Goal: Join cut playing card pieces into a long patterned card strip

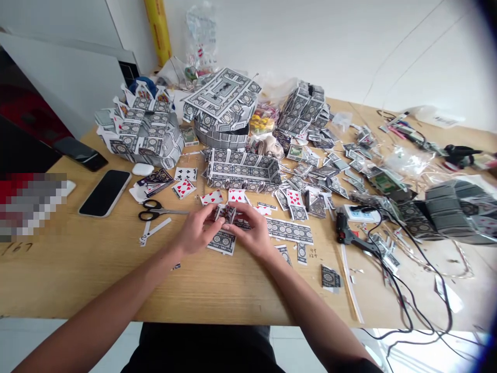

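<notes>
My left hand (198, 228) and my right hand (252, 230) meet over the wooden table (97, 269), both pinching a small folded playing-card piece (226, 213) between their fingertips. Under the hands lies a card face down (222, 242), and a long strip of patterned card backs (289, 230) stretches off to the right. Loose red-suit cards (212, 197) lie just beyond the fingers. Black scissors (153, 210) rest left of my left hand.
Several card-built boxes and towers (243, 171) crowd the back of the table. A glue gun (347, 235) with trailing black cables sits at the right. Two phones (104, 192) and an earbud case (143, 169) lie at the left. Cut card scraps are scattered right.
</notes>
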`<state>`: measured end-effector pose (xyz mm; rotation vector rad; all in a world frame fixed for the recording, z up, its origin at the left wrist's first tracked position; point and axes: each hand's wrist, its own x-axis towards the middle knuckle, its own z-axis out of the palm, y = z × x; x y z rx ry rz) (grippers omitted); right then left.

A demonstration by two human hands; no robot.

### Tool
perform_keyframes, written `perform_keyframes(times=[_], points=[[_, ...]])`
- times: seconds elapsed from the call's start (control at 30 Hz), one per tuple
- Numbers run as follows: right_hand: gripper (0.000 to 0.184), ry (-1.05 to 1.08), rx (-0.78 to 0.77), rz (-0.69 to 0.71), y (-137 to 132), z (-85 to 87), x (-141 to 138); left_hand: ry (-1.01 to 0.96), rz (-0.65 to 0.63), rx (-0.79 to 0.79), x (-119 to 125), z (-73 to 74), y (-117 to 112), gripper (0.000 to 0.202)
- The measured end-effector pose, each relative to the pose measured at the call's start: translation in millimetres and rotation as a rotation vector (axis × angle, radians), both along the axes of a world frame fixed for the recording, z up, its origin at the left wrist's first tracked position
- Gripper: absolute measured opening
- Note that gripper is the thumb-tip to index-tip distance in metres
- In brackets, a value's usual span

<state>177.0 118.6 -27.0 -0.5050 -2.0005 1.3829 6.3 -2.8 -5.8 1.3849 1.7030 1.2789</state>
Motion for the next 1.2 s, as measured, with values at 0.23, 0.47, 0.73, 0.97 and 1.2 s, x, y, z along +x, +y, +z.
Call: perform_keyframes(times=[0.23, 0.47, 0.73, 0.97, 1.2], points=[[0.050, 0.035, 0.103, -0.015, 0.0, 4.1, -1.6, -0.007, -0.001, 0.005, -1.6, 1.8, -0.8, 0.033], [0.053, -0.015, 0.212, -0.049, 2.9, 0.8, -1.0, 0.062, -0.003, 0.022, 2.2, 0.7, 0.3, 0.028], [0.050, -0.055, 0.245, -0.067, 3.5, -3.6, -0.1, 0.078, -0.013, -0.004, 1.7, 1.7, 1.4, 0.027], [0.049, -0.055, 0.298, -0.069, 4.0, -5.2, 1.0, 0.044, -0.049, -0.055, -0.3, 1.0, 2.1, 0.034], [0.056, -0.048, 0.348, -0.072, 5.0, -9.4, 0.7, 0.081, -0.060, -0.045, 0.3, -0.1, 0.9, 0.038]])
